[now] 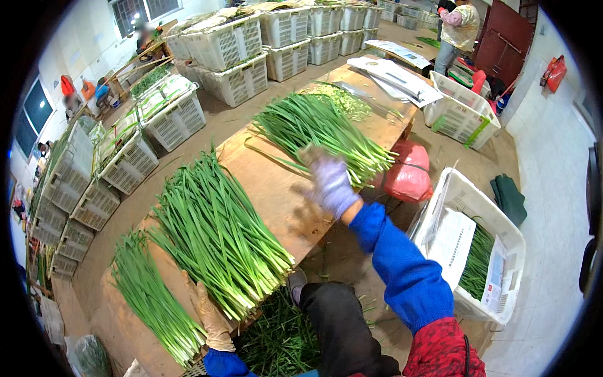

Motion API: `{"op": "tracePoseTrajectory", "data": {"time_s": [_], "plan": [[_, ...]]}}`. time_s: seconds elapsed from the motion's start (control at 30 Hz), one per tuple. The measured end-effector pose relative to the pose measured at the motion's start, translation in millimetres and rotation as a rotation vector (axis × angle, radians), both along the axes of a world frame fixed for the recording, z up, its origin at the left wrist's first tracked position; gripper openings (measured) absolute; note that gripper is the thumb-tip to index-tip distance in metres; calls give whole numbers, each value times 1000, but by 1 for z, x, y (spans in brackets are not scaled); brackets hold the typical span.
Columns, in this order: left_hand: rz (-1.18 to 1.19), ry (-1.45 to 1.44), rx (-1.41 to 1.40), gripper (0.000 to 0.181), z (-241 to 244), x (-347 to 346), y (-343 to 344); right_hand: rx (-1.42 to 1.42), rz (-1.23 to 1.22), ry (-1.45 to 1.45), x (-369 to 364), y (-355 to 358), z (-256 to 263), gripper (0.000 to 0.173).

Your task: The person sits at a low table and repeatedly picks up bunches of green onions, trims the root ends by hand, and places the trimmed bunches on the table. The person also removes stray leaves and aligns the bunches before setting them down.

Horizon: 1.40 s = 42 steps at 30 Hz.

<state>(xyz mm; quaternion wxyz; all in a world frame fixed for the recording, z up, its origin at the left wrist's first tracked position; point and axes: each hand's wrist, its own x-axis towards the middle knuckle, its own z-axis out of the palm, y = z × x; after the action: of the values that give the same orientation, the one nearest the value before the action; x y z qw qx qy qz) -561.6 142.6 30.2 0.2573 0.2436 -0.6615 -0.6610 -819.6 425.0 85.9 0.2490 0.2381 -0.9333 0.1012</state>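
Note:
Garlic chives lie on a wooden table (256, 184) in three groups, pale cut ends toward me. My left hand (210, 315), in a tan glove, rests between the small left bundle (153, 297) and the large middle pile (221, 235), against that pile's near left side. My right hand (332, 181), in a lilac glove with brown-stained fingers, is blurred by motion. It reaches to the near left edge of the far pile (320, 132), fingers spread, with nothing visible in them. Whether it touches the leaves, I cannot tell.
Chopped pale stem ends (346, 101) and printed sheets (395, 77) lie at the table's far end. A white crate (511, 278) with chives and paper stands right. Red plastic-wrapped bundles (409, 172) sit beside the table. Stacked crates (231, 42) line the left. A person (457, 28) stands behind.

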Motion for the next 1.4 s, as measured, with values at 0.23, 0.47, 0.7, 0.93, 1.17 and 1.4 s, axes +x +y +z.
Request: {"op": "tracePoseTrajectory", "data": {"time_s": [0.23, 0.47, 0.7, 0.93, 1.17, 1.4], "plan": [[-21, 57, -29, 67, 19, -18, 19, -221, 370, -723, 114, -92, -4, 86], [-14, -30, -203, 76, 23, -46, 44, -381, 351, -748, 111, -92, -9, 81], [6, -73, -242, 80, 28, -79, 80, -381, 340, -760, 80, -68, -16, 71], [35, 43, -212, 76, 13, -125, 113, -319, 333, -724, 43, -31, -14, 67], [-62, -17, -252, 81, 14, -120, 107, -509, 298, -735, 40, -2, -5, 63], [-41, -235, -652, 76, 97, 97, -12, -641, 523, -461, 169, -49, 52, 54]]}}
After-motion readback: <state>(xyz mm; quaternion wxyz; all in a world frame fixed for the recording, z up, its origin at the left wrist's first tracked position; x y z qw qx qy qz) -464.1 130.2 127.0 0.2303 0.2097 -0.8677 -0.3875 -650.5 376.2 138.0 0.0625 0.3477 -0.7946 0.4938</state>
